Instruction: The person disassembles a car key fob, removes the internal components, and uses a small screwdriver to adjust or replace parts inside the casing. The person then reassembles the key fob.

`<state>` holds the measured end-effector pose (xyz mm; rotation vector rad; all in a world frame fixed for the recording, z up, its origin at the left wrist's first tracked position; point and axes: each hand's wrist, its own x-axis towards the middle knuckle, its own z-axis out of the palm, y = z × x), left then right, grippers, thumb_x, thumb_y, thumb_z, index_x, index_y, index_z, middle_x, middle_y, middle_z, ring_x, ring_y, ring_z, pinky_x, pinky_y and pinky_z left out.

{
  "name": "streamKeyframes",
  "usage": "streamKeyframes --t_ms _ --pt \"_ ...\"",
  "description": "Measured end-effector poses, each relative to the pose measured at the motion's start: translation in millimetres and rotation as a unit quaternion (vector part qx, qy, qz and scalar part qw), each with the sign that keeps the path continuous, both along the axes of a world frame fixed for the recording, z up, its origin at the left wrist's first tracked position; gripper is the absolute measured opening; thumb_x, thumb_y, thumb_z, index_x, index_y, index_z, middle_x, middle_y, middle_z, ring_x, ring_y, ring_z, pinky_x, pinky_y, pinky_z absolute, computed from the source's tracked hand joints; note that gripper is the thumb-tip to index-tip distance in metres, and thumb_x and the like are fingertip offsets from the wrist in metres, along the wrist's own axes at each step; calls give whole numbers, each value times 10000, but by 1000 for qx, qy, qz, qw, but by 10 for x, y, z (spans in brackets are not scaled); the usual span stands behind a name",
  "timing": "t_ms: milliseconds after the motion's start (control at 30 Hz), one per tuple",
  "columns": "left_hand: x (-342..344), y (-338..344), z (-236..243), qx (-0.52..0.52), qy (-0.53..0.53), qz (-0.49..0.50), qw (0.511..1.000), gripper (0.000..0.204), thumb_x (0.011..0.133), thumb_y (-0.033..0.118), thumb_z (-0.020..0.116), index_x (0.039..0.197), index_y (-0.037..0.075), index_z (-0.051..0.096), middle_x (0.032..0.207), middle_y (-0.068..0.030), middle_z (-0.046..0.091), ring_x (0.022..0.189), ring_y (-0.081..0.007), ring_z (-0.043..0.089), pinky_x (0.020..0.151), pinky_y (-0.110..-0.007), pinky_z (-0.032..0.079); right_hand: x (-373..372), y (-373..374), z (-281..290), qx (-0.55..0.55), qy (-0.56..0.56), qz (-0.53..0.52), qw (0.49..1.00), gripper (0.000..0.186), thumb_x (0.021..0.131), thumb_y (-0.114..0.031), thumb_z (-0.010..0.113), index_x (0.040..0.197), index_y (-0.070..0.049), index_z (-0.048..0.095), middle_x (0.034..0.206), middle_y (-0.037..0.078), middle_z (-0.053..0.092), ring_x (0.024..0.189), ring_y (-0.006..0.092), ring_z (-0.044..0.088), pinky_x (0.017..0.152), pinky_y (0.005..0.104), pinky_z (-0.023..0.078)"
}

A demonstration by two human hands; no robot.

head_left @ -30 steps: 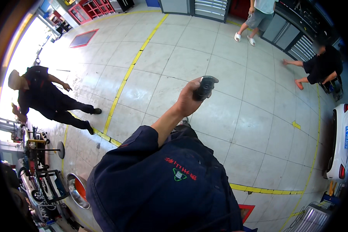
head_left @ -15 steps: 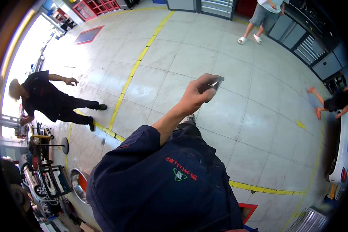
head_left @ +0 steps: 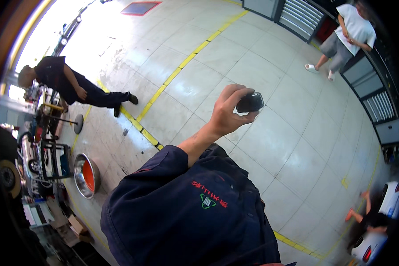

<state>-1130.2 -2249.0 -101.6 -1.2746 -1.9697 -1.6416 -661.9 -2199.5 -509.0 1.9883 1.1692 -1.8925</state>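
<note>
My left hand (head_left: 228,111) reaches out in front of my dark blue work jacket (head_left: 199,213), arm stretched over the floor. Fingers above and thumb below close around a small glossy black rounded-rectangular object (head_left: 250,103) with a pale rim. Its broad dark face is turned up to me, and its exact kind cannot be made out. My right hand does not show. Only a sliver of skin tone appears at the lower edge, too little to identify.
A person in dark clothes (head_left: 71,82) walks at the left, near a metal basin (head_left: 85,176) with something orange-red inside. Another in a white shirt (head_left: 357,29) stands by grey cabinets (head_left: 365,80). At lower right, a person (head_left: 372,221) is beside a white car (head_left: 391,199). Yellow lines (head_left: 181,68) cross the tiled floor.
My left hand has turned, so the black object's broad face shows instead of its edge. My view has swung left. The person at the left has changed stride and arm position.
</note>
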Motion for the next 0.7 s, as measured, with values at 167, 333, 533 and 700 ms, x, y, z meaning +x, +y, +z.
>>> streamKeyframes --t_ms 167,333,533,700 --pt "-489 -318 -62 7 49 62 997 501 564 5 758 1050 52 644 998 -76 576 888 -229 560 748 -319 499 -306 204 47 30 -14 23 999 310 895 -305 565 989 -18 638 872 85 642 793 178 604 673 322 501" --pt "-752 -521 -63 3 -36 0 999 525 558 14 758 1061 85 623 988 -86 551 895 -269 536 738 -357 484 -1739 523 861 217 92 -69 969 220 911 -240 557 971 -35 612 834 44 618 738 127 585 600 272 485" --pt "-743 -573 -87 -24 -381 -336 861 402 726 129 632 1093 -23 570 999 -106 554 862 -205 572 721 -307 491 -3609 151 3691 417 378 138 815 284 895 -106 591 1138 40 572 1066 122 616 856 148 602 770 279 485" --pt "-657 -652 242 -130 -640 -537 534 456 771 213 631 1151 2 493 921 -94 558 786 -202 574 653 -314 483 -3669 -159 4643 559 421 177 692 294 782 -59 699 1034 61 607 991 184 614 786 216 619 698 296 496"
